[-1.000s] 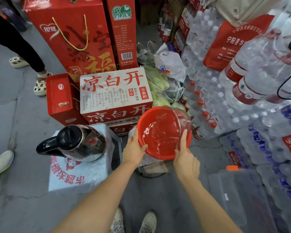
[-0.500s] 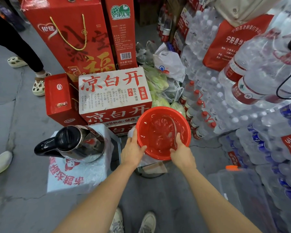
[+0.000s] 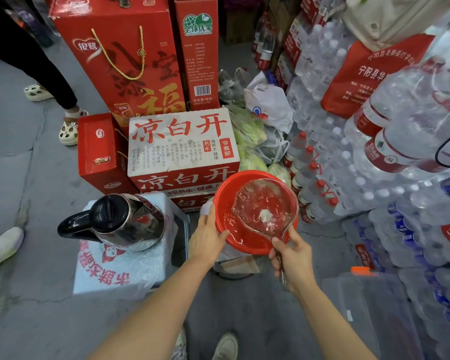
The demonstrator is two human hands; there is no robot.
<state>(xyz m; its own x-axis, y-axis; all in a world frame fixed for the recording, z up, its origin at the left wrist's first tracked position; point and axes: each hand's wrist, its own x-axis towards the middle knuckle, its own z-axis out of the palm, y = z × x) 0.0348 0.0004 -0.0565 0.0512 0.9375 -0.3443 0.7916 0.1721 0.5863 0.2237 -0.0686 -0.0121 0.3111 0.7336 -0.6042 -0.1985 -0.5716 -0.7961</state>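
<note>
A red plastic basin (image 3: 246,244) with water in it sits tilted over a small bin in front of me. My left hand (image 3: 207,237) grips its near left rim, thumb inside. My right hand (image 3: 291,258) holds the thin handle of a clear, wet scoop-shaped bowl (image 3: 265,203). That bowl is tipped up over the basin, its open side toward me. A small whitish bit clings inside it.
A steel kettle (image 3: 115,222) with a black handle stands on a plastic-wrapped box (image 3: 115,274) to the left. Red and white cartons (image 3: 182,146) are stacked behind the basin. Shrink-wrapped water bottles (image 3: 374,193) fill the right. A clear plastic container (image 3: 369,313) sits at lower right. Other people's feet (image 3: 68,128) are at the left.
My right hand went from reaching into the basin to gripping the clear bowl's handle, and the bowl has come up out of the water. My left hand stays on the rim.
</note>
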